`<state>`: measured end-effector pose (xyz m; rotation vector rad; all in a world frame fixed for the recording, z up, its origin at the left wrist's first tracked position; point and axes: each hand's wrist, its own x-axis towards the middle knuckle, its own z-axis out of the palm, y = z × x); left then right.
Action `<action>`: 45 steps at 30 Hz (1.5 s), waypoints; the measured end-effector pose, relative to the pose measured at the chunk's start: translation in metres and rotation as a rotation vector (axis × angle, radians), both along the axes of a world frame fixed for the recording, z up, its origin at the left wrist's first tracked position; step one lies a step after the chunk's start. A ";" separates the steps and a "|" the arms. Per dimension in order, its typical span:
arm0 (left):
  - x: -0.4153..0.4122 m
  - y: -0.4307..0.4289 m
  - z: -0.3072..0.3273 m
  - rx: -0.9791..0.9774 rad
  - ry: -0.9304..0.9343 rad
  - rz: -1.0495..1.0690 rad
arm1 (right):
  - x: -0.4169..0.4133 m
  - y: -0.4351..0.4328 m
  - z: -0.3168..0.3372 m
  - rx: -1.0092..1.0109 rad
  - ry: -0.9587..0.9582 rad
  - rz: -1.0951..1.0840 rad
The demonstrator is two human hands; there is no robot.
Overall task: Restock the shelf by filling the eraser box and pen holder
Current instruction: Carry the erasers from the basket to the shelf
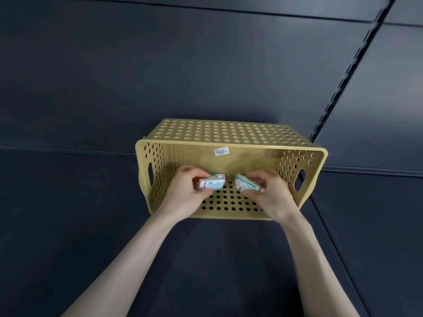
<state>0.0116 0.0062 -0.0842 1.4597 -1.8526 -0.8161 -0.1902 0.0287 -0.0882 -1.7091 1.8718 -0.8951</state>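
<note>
So, at this point both hands were already inside the yellow perforated basket (229,144), which I took to be the eraser box. It sat on the dark shelf (68,202) with its open mouth facing me. My left hand (183,188) had its fingers and thumb curled round the left eraser pack (211,183), a small white-and-teal block with its long axis running roughly side to side. My right hand (267,191) pinched the right eraser pack (246,185) the same way, but that one was tilted, with its inner end angled up toward the middle.

What mattered was the gap. The two packs were near each other in the middle of the basket but apart, end facing end, over the holed surface nearest me and below the price sticker (221,151) on the far inner face. I couldn't tell whether either pack was touching that surface. Neither hand was obviously nearer. My guess was that the next move was just to set them down, straightening the right one first so they'd line up.
</note>
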 end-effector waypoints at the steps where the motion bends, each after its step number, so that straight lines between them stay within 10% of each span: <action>1: -0.006 -0.002 0.001 -0.025 -0.022 -0.030 | -0.001 0.000 -0.001 -0.004 0.000 0.003; 12: -0.018 -0.006 -0.013 -0.165 -0.368 -0.076 | 0.005 0.001 -0.010 -0.042 0.037 0.061; 19: -0.005 -0.005 -0.008 -0.121 -0.091 -0.118 | 0.009 0.002 -0.009 -0.029 0.004 0.055; 29: -0.010 -0.007 -0.018 -0.113 -0.215 -0.091 | 0.009 0.001 -0.009 -0.024 0.137 0.055; 45: -0.042 0.082 0.036 0.187 0.669 -0.039 | 0.011 0.105 0.040 -0.165 -0.537 -0.085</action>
